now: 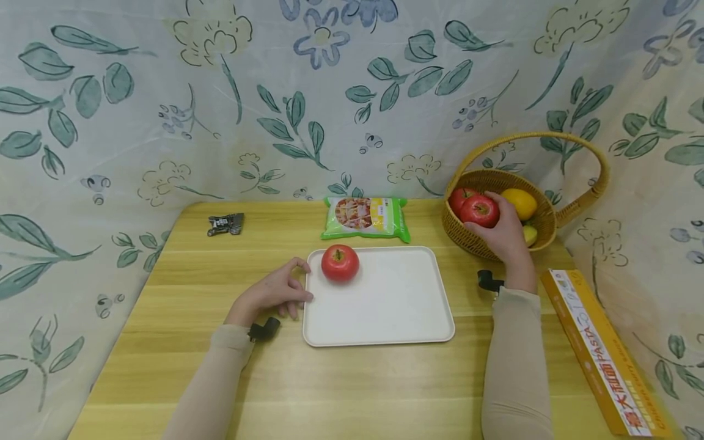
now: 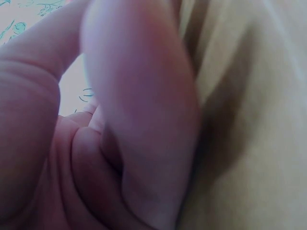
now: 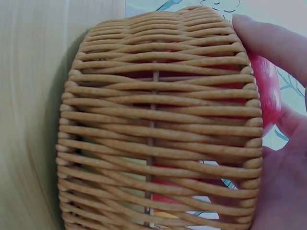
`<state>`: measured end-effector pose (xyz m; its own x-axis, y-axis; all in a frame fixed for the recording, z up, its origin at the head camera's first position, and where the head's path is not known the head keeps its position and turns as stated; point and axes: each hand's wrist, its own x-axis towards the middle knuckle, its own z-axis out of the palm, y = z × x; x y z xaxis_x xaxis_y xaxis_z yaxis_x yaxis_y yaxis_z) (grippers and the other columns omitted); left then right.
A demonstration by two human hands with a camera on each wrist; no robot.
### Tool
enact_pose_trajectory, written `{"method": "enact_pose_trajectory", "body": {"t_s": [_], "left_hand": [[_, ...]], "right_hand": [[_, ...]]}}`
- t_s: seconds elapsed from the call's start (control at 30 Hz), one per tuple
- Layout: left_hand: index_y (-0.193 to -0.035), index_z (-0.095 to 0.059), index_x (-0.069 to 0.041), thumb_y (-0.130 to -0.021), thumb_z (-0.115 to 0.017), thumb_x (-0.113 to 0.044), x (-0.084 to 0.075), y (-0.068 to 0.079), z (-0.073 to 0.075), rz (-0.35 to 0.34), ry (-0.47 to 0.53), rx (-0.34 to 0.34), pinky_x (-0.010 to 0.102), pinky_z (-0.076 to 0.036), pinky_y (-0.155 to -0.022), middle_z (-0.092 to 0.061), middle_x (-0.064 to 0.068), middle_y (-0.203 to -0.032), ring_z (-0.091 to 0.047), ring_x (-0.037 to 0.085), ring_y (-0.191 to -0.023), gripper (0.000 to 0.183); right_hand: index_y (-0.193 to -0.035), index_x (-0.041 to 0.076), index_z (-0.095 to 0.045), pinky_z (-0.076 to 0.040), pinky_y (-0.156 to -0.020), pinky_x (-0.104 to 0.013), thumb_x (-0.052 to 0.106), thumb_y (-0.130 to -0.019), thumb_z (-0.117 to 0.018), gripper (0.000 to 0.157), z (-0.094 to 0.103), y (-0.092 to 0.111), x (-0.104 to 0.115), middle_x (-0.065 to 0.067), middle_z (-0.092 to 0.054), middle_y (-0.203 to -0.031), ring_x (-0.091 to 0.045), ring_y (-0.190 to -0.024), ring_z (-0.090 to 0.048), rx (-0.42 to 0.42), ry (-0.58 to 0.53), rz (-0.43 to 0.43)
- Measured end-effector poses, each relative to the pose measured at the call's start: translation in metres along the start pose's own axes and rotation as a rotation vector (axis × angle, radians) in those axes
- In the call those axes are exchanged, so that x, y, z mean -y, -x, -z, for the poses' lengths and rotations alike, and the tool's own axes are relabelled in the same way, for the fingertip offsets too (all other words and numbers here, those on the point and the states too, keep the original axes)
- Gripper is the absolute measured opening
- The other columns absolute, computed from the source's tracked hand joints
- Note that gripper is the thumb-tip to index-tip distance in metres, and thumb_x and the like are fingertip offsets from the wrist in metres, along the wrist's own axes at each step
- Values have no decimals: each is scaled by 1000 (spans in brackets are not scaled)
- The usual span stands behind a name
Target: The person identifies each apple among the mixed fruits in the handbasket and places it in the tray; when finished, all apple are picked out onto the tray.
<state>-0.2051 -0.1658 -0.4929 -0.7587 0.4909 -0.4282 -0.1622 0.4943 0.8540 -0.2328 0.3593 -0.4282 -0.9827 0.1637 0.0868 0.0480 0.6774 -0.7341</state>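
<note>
A red apple [image 1: 340, 264] stands on the upper left part of a white rectangular tray [image 1: 385, 299]. At the tray's left rim is my left hand [image 1: 272, 292], its thumb and index finger touching the edge, spread apart. In the left wrist view, bent fingers [image 2: 144, 105] fill most of the picture. My right hand [image 1: 503, 232] grips another red apple [image 1: 480, 211] by its sides, at the top of a wicker basket [image 1: 467, 237]. From the right wrist camera, the basket's weave [image 3: 158, 120] hides much of that apple [image 3: 269, 96].
Inside the basket are another red fruit [image 1: 461, 197], a yellow lemon [image 1: 519, 203] and a yellow-green fruit [image 1: 530, 234]. A tall handle [image 1: 528, 134] arches over it. Behind the tray lies a green food packet [image 1: 364, 218]; a small black packet [image 1: 225, 224] and a pasta box [image 1: 602, 354] flank it.
</note>
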Motion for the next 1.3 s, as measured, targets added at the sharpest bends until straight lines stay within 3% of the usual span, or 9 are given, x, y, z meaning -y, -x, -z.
{"method": "enact_pose_trajectory", "body": {"t_s": [0.47, 0.93, 1.3], "left_hand": [[-141, -41, -21, -91, -85, -28, 0, 0, 2, 0, 5, -3, 28, -53, -49, -72, 12, -81, -68, 20, -55, 67], [-141, -41, -20, -91, -85, -28, 1, 1, 1, -3, 3, -3, 28, -52, -48, -72, 11, -81, -68, 20, -54, 67], [-141, -41, -20, -92, -84, -26, 0, 0, 0, 8, 12, 0, 27, -52, -49, -72, 9, -81, -68, 20, -55, 66]], "right_hand": [[-169, 18, -24, -32, -122, -72, 41, -93, -82, 98, 2, 1, 4, -22, -28, -172, -51, -151, -34, -18, -9, -26], [-168, 25, -28, -32, -124, -70, 44, -93, -81, 94, 6, 5, 1, -17, -29, -174, -48, -154, -34, -87, -51, -35], [-168, 32, -27, -36, -123, -67, 48, -91, -82, 96, 17, 14, 23, -13, -29, -174, -43, -154, -35, -101, -86, -68]]}}
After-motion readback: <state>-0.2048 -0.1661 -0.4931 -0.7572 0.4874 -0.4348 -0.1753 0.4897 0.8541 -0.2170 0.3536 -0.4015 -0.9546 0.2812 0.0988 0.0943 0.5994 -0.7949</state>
